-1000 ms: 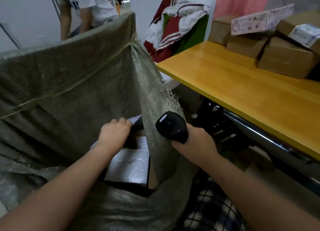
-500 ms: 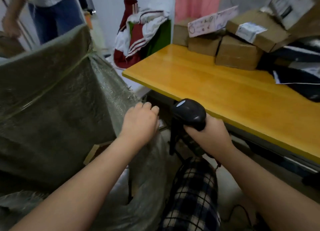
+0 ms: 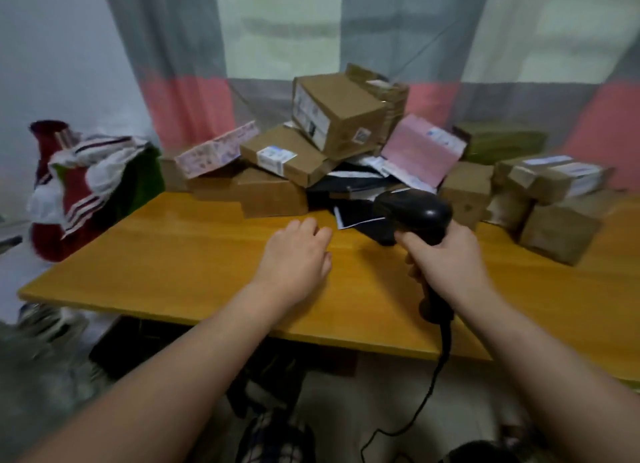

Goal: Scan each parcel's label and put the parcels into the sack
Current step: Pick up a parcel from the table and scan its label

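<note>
Labels on the piled parcels (image 3: 337,116) at 12 o'clock were too blurred to read. A black mailer (image 3: 323,194) lay mostly buried under them, its near corner behind the scanner (image 3: 414,216), whose grip vanished inside the right hand (image 3: 446,258). The sack (image 3: 31,365), at 8 o'clock, was a grey smear cropped at the left edge; the table (image 3: 173,247) ran off at 3 o'clock.

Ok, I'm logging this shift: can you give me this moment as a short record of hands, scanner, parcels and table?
left hand: empty, fingers relaxed, over the table, short of the parcels
right hand: grips the scanner by its handle
scanner: black, corded, head toward the parcels
parcels: cardboard boxes, pink mailer, dark bags heaped at the far edge
table: yellow wood
</note>
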Demonstrator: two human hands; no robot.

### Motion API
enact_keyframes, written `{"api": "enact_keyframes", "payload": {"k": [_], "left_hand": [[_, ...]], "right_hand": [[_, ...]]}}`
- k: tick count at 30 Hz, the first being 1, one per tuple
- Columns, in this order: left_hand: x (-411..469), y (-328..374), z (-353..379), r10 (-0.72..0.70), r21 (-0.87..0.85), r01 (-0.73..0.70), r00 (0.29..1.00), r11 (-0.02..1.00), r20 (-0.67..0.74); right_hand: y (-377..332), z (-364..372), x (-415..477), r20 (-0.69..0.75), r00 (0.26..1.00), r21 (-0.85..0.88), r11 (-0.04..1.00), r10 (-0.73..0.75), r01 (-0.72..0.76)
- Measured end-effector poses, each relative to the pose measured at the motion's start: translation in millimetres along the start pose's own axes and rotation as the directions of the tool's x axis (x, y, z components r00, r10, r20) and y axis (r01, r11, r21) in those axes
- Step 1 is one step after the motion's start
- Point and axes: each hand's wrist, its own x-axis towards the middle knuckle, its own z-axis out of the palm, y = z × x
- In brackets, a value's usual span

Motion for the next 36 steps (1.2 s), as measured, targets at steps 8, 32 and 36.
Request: {"api": "enact_keyframes", "payload": {"k": [8,32,36], "left_hand": [[95,111,24,0.164,-0.227,-0.172,0.985,0.959,-0.052],[207,217,-3,0.335,-0.297,-0.48,0.84,0.826,-0.426],[141,161,-22,0.132,-0.678,-0.399,0.902,0.617,-0.411]], "right_hand": [[44,-94,18,-0.19,0.972,0.018,0.991,0.136,-0.135],[85,-206,50,-0.361,0.924,0.014,0.992,0.123,-0.126],[65,-194,31,-0.321,0.94,-0.162,0.985,-0.114,0.064]]}}
